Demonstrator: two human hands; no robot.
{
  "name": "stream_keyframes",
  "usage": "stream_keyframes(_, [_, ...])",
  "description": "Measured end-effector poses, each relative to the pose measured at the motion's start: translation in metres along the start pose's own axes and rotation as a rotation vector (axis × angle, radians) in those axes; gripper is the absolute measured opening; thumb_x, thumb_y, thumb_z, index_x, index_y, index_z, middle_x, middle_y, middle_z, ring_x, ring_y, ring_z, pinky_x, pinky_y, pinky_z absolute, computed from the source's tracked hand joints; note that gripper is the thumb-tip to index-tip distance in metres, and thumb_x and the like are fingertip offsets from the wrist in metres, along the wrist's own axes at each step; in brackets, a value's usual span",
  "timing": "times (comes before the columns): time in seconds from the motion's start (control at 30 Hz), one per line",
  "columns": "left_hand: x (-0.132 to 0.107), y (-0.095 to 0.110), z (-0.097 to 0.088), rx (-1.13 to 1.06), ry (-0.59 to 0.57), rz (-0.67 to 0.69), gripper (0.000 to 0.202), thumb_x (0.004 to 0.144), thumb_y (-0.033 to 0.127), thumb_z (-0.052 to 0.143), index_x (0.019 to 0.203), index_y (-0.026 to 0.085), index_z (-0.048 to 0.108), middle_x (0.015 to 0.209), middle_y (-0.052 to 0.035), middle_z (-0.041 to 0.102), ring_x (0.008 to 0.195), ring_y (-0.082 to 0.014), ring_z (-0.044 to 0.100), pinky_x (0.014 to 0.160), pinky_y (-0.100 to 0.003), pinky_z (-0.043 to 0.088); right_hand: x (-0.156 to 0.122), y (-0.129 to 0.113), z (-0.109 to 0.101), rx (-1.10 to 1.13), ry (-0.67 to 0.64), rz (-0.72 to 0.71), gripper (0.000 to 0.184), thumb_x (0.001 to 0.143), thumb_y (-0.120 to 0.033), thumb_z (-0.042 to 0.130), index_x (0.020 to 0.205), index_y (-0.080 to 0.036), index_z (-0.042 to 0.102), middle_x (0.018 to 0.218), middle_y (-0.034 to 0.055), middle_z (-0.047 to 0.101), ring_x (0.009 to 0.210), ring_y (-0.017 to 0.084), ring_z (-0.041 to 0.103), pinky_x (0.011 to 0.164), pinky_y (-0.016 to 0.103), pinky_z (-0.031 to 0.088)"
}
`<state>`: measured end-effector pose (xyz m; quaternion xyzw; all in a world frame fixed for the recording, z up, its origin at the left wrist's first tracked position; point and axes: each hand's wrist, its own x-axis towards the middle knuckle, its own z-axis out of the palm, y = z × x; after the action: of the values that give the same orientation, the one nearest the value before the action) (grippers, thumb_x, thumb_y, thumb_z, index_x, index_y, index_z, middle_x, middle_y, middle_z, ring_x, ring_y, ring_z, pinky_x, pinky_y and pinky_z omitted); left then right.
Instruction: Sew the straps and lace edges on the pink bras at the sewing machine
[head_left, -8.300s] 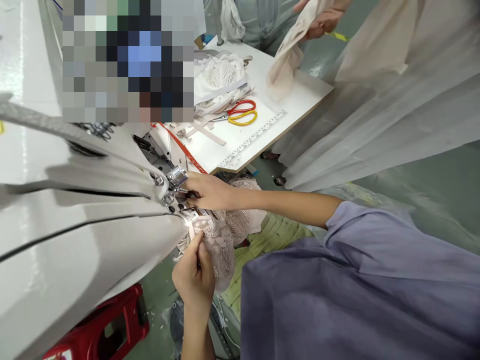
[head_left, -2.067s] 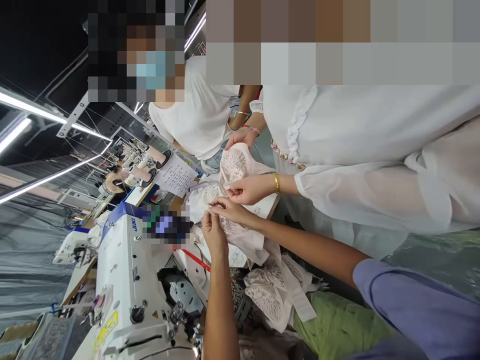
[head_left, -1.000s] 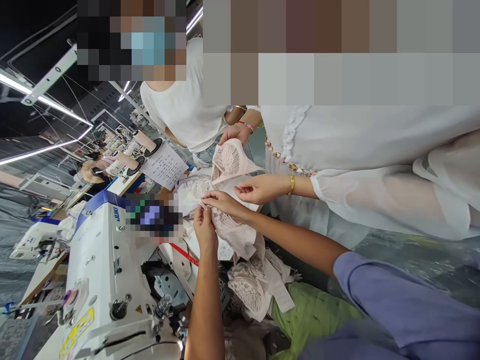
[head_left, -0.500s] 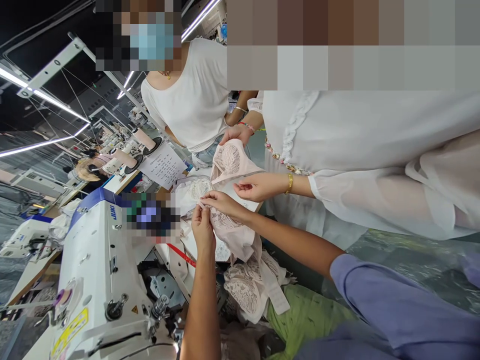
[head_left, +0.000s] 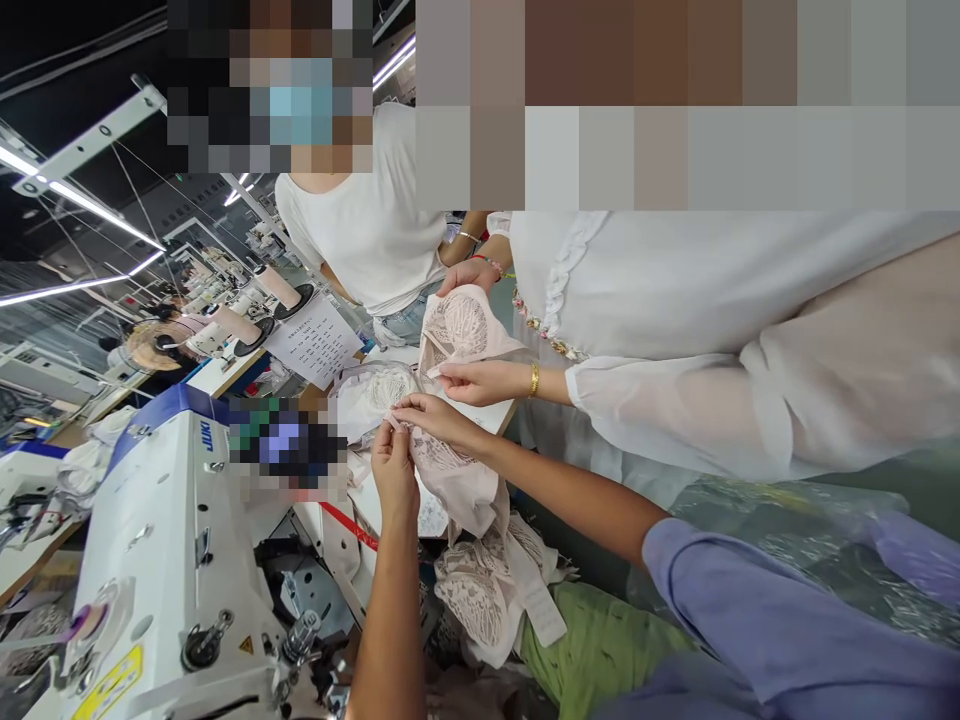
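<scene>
Between my two hands is a pale pink lace bra (head_left: 469,485), pinched at its upper edge. My left hand (head_left: 394,462) comes up from below with thumb and fingers closed on that edge. Reaching in from the right, my right hand (head_left: 435,418) pinches the same edge a little above, and the fingertips of both hands nearly meet. The bra's body hangs below my right wrist. Just beyond, a co-worker's hands hold up another pale pink lace bra (head_left: 466,325). A white lace garment (head_left: 382,390) lies beside my fingertips.
A white sewing machine (head_left: 172,540) stands at left. More lace bras (head_left: 480,590) are heaped below my right forearm, by green cloth (head_left: 607,645). Thread cones (head_left: 277,288) and a printed sheet (head_left: 315,338) are behind. Two people in white stand across the table (head_left: 480,410).
The co-worker's nearer hand has moved left and now touches the lower edge of the bra they hold up. My hands keep their pinch; the whole view has shifted slightly.
</scene>
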<state>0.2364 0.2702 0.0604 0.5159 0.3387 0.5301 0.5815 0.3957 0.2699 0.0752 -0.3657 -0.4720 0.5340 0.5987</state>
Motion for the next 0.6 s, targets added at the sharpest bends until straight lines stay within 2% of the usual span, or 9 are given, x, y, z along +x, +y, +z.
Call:
stream_keyframes(0.1, [0.000,-0.001,-0.001,0.013,-0.001,-0.018,0.034,0.078,0.033,0.075,0.109,0.021,0.070,0.117,-0.0062,0.069,0.119,-0.0218,0.060,0.104,-0.032,0.044,0.003,0.028,0.035,-0.012,0.043,-0.026,0.021,0.084,-0.038,0.063,0.089,-0.017,0.063,0.092,0.0042,0.063,0.091,0.019,0.057,0.081,0.029,0.044])
stream_keyframes(0.2, [0.000,-0.002,-0.002,0.014,-0.002,-0.026,0.034,0.078,0.033,0.075,0.109,0.021,0.070,0.115,-0.0059,0.069,0.118,-0.0218,0.060,0.103,-0.032,0.045,0.006,0.039,0.040,-0.036,0.028,-0.035,0.025,0.082,-0.041,0.065,0.089,-0.017,0.062,0.091,0.0042,0.063,0.091,0.020,0.057,0.079,0.028,0.043])
stream_keyframes(0.27, [0.000,-0.003,-0.002,0.009,0.005,-0.031,0.035,0.077,0.034,0.076,0.109,0.021,0.070,0.112,-0.0055,0.070,0.117,-0.0219,0.061,0.103,-0.032,0.045,0.008,0.036,0.029,-0.063,0.002,-0.029,0.021,0.082,-0.038,0.066,0.085,-0.018,0.062,0.086,0.0030,0.062,0.089,0.020,0.056,0.078,0.028,0.042])
stream_keyframes(0.37, [0.000,-0.004,-0.002,-0.004,0.016,-0.036,0.036,0.076,0.034,0.077,0.109,0.021,0.070,0.111,-0.0050,0.070,0.117,-0.0214,0.060,0.102,-0.031,0.045,0.013,0.017,-0.003,-0.121,-0.050,0.004,0.015,0.082,-0.030,0.066,0.072,-0.020,0.059,0.070,0.0009,0.055,0.083,0.020,0.053,0.075,0.029,0.042])
stream_keyframes(0.5, [-0.001,-0.004,-0.002,-0.013,0.013,-0.054,0.038,0.076,0.033,0.077,0.111,0.021,0.070,0.113,-0.0057,0.070,0.114,-0.0212,0.061,0.098,-0.030,0.046,0.020,-0.014,-0.053,-0.197,-0.118,0.049,0.033,0.082,-0.017,0.058,0.053,-0.021,0.045,0.052,-0.0009,0.038,0.070,0.019,0.045,0.070,0.031,0.040])
stream_keyframes(0.6, [0.000,-0.004,-0.001,0.000,0.006,-0.042,0.036,0.077,0.034,0.075,0.111,0.021,0.070,0.113,-0.0059,0.070,0.115,-0.0216,0.061,0.099,-0.031,0.046,0.020,-0.030,-0.071,-0.246,-0.139,0.039,0.038,0.084,-0.011,0.049,0.049,-0.021,0.038,0.051,-0.0014,0.034,0.065,0.016,0.039,0.069,0.030,0.038])
